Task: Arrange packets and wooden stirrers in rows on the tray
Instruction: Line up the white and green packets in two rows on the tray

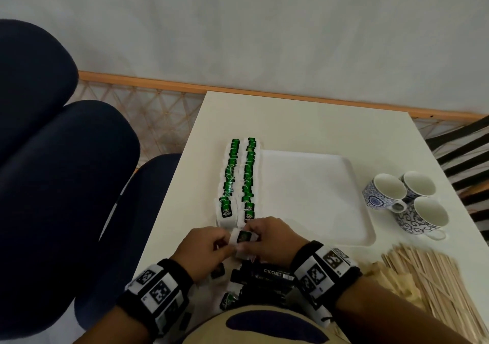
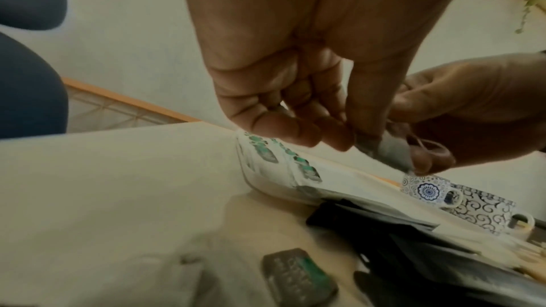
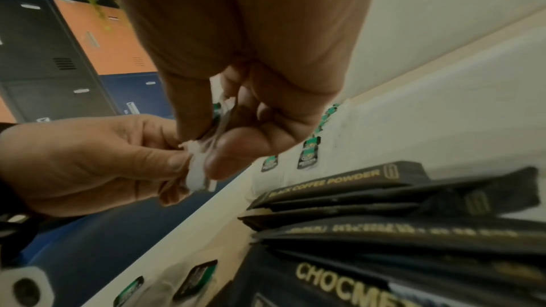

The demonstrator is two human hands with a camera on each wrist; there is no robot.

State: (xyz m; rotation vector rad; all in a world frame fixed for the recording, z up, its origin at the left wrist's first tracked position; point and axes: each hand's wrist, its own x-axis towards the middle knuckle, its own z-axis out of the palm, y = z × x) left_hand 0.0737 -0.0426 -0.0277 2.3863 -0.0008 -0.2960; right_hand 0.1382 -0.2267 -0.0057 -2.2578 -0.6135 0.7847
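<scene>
From the head view, a white tea packet (image 1: 244, 237) is pinched between the left hand (image 1: 205, 251) and right hand (image 1: 272, 240), just before the tray (image 1: 312, 198) bearing two packet rows (image 1: 239, 179); stirrers (image 1: 434, 285) lie right. In the left wrist view, curled fingers (image 2: 295, 130) are seen gripping it. In the right wrist view, dark sachets (image 3: 384, 218) are seen below.

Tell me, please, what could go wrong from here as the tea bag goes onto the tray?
1. Both hands, left hand and right hand, pinch one tea bag; pulling apart might tear it.
2. The rows overlap tightly along the tray edge; a careless placement could nudge them askew.
3. The coffee sachets lie piled under the wrists and could get swept off the table.
</scene>
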